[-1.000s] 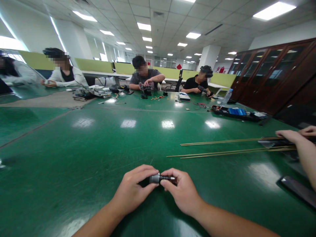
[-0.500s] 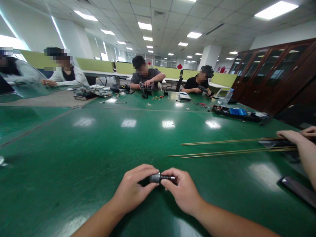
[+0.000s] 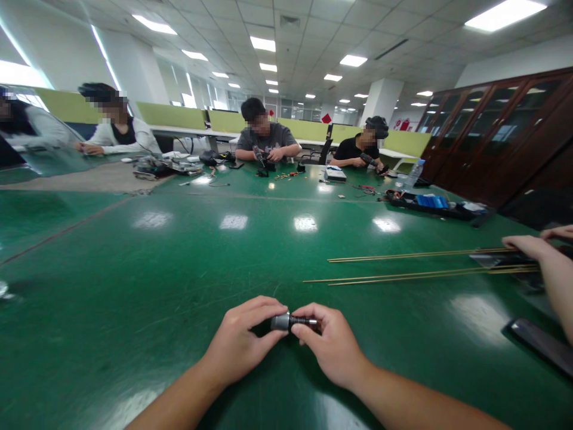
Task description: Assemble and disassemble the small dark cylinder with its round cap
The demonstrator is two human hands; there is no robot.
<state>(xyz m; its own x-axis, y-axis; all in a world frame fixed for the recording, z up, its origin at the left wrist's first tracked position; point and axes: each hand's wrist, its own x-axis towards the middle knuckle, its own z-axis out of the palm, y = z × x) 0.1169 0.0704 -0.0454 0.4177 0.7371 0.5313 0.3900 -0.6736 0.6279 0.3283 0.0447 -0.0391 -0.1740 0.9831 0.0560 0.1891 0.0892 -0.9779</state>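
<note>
A small part (image 3: 280, 322), with a grey cylindrical body and a thinner dark ribbed shaft ending in a bright metal tip, lies sideways between my hands just above or on the green table (image 3: 188, 263). My left hand (image 3: 244, 337) pinches its grey body between thumb and fingers. Around the shaft end, my right hand (image 3: 333, 343) has its thumb and fingers closed. Its fingers partly cover the shaft, and its exact kind cannot be made out.
Long thin brass-coloured rods (image 3: 403, 276) reach in from the right, near another person's hand (image 3: 528, 246). A dark phone-like slab (image 3: 539, 346) lies at right. Farther back are a black tray (image 3: 416, 206), a water bottle (image 3: 415, 173), scattered parts, and several people at the table.
Both my hands and the part they hold stay practically in place. Across the table, the person in the grey shirt has shifted an arm and hand slightly.
</note>
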